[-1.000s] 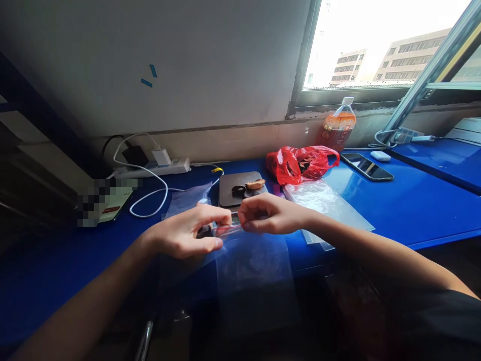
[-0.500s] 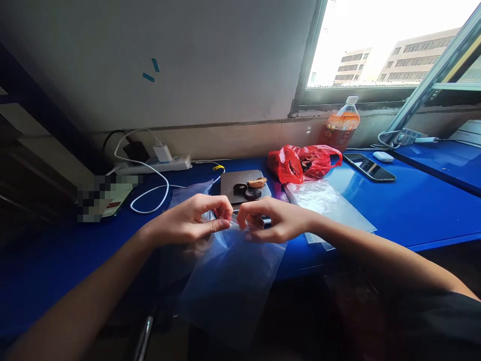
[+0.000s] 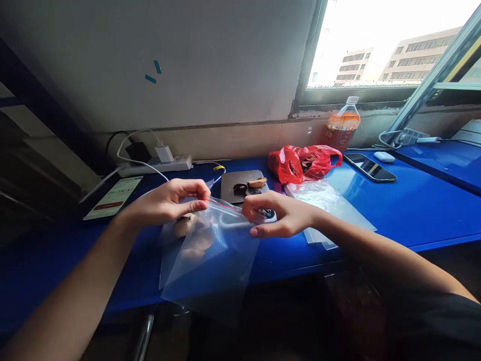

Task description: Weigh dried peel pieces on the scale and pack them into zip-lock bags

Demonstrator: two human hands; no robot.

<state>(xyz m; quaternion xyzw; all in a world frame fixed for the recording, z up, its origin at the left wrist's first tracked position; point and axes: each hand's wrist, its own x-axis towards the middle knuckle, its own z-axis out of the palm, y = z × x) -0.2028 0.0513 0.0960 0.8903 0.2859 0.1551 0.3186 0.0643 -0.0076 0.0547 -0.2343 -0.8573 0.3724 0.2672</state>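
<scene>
A clear plastic zip bag (image 3: 221,265) with a red line along its top hangs between my hands over the table's front edge. My left hand (image 3: 176,200) pinches its upper left corner. At the upper right part of the same bag, my right hand (image 3: 280,215) has its fingers closed on the rim. Behind the bag, another clear bag (image 3: 167,260) lies on the table with pale brown items (image 3: 184,226) in it. Beyond my hands a flat grey scale (image 3: 230,184) carries dark pieces (image 3: 240,188) and a brown piece (image 3: 257,182).
A red plastic bag (image 3: 289,163) stands behind a stack of clear bags (image 3: 323,205). An orange drink bottle (image 3: 342,125) is by the window. Two phones (image 3: 370,167), a white case (image 3: 384,157) and a power strip (image 3: 180,163) with cables lie on the blue table (image 3: 421,210).
My left hand has moved left, away from my right hand, and the bag's top edge is now stretched between them. The left phone and the bag with brown items show more.
</scene>
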